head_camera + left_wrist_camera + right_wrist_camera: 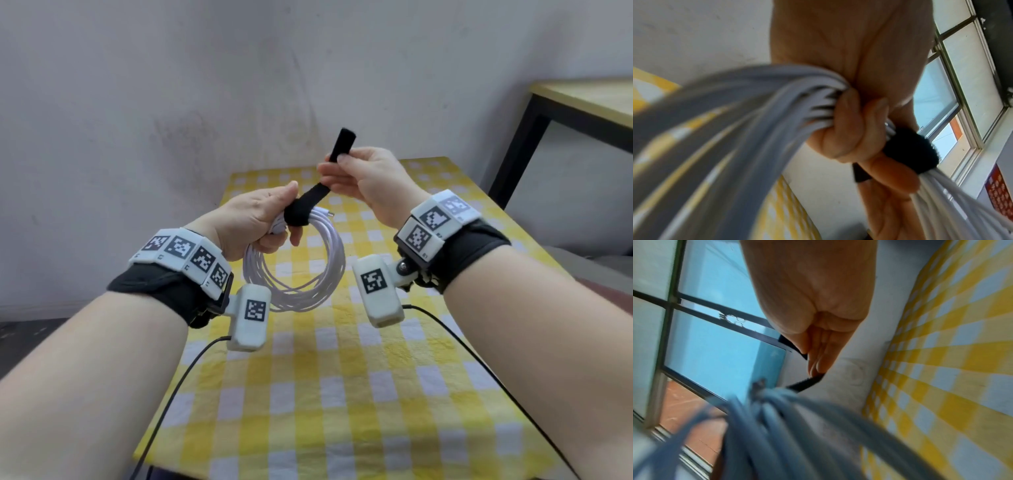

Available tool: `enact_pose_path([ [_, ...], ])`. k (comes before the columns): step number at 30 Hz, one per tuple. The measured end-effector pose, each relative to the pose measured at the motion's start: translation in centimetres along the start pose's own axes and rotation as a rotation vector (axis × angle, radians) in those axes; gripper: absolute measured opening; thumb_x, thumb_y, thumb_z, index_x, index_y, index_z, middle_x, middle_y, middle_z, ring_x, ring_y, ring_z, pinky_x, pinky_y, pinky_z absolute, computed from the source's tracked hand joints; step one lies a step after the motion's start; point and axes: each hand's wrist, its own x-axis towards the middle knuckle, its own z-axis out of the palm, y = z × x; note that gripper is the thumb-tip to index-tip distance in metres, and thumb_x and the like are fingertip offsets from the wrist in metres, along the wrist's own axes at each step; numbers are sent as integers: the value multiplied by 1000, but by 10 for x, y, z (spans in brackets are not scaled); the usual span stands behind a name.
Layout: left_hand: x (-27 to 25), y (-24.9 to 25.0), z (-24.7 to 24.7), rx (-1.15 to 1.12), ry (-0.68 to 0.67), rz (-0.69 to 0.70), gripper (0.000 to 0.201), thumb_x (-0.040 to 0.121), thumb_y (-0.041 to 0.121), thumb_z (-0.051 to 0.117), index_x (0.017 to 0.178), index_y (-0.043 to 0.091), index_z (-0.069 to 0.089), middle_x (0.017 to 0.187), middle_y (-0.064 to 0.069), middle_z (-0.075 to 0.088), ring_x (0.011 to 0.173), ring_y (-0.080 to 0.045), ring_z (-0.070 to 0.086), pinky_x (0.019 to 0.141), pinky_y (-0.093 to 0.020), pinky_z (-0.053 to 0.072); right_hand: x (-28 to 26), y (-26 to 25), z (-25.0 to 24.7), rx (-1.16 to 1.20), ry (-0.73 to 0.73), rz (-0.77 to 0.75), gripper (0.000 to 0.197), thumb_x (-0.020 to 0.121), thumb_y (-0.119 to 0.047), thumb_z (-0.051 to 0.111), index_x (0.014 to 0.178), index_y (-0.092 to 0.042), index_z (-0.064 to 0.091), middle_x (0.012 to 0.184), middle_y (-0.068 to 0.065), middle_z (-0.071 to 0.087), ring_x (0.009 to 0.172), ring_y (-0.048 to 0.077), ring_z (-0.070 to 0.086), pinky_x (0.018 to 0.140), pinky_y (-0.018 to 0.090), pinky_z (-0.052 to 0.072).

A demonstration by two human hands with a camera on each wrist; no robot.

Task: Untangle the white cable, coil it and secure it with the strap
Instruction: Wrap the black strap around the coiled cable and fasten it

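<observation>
The white cable (301, 274) hangs as a round coil in the air above the table. My left hand (263, 219) grips the top of the coil, with its fingers curled round the bundled strands (818, 104). A black strap (308, 202) is wrapped round the bundle beside my left thumb, and it shows as a dark band (910, 151) in the left wrist view. My right hand (349, 171) pinches the strap's free end (342, 142) and holds it up and to the right. The right wrist view shows the strap (807, 383) running from my fingertips to the blurred cable (777, 426).
A table with a yellow and white checked cloth (342, 394) lies below my hands. A wooden table with a black frame (582, 102) stands at the right. A grey wall (171, 85) is behind. Thin black wires (191, 363) trail from my wrist cameras.
</observation>
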Motion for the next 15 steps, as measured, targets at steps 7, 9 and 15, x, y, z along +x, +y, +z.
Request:
enact_pose_path([
  [7, 0, -3, 3, 81, 24, 52, 24, 92, 17, 57, 114, 17, 49, 62, -6, 57, 40, -10, 28, 40, -20, 19, -6, 23, -1, -159, -142, 297, 26, 96, -4, 47, 114, 13, 57, 96, 18, 70, 75, 18, 68, 60, 19, 56],
  [9, 0, -6, 2, 106, 35, 17, 32, 82, 1, 66, 109, 18, 59, 63, -8, 54, 42, -9, 30, 41, -20, 21, -8, 21, -1, -115, -182, 354, 23, 96, -3, 47, 110, 10, 59, 94, 17, 69, 70, 17, 69, 58, 19, 56],
  [15, 3, -5, 0, 127, 95, -23, 22, 84, -3, 62, 100, 12, 62, 62, -2, 38, 41, -6, 31, 42, -19, 20, -15, 15, 5, -58, -217, 341, 25, 91, 1, 50, 114, -1, 58, 91, 15, 69, 72, 19, 69, 68, 25, 59],
])
